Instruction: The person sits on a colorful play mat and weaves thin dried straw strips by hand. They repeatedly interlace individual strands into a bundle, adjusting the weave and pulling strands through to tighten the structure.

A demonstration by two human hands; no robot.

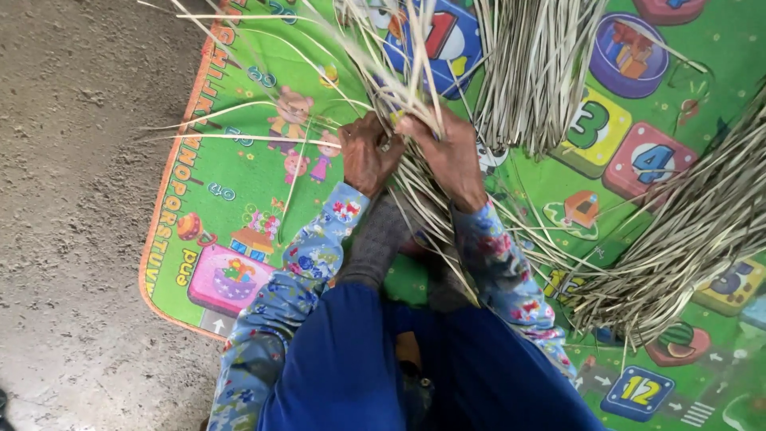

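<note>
**Dried leaf strips gathered in both hands over a play mat**

The green children's play mat (239, 231), printed with coloured number blocks and cartoon animals, covers most of the view and lies on a bare grey concrete floor (72, 199). Three masses of pale dried leaf strips lie on it. One long bundle (686, 239) slants in from the right edge, its cut ends fanning out near the person's right elbow. A second bundle (531, 72) hangs down from the top edge, just beyond the hands. The third, the worked bundle of strips (407, 88), runs from the top centre down between the hands and on towards the lap, with loose single strips springing out to the left across the mat.

The person sits with blue cloth over the knees and floral sleeves on both arms. The left hand (369, 156) is closed around the strips from the left side, fingers curled tight on them. The right hand (451, 152) presses on the same bundle from the right, fingers bent over it and touching the left hand.

The strips look light, thin and springy: stiff enough to hold a line, yet they bend without snapping. Dry edges probably slip and splay once released, so the hold belongs where the strips cross, pinched close at the hands and not out at the free tips.
</note>
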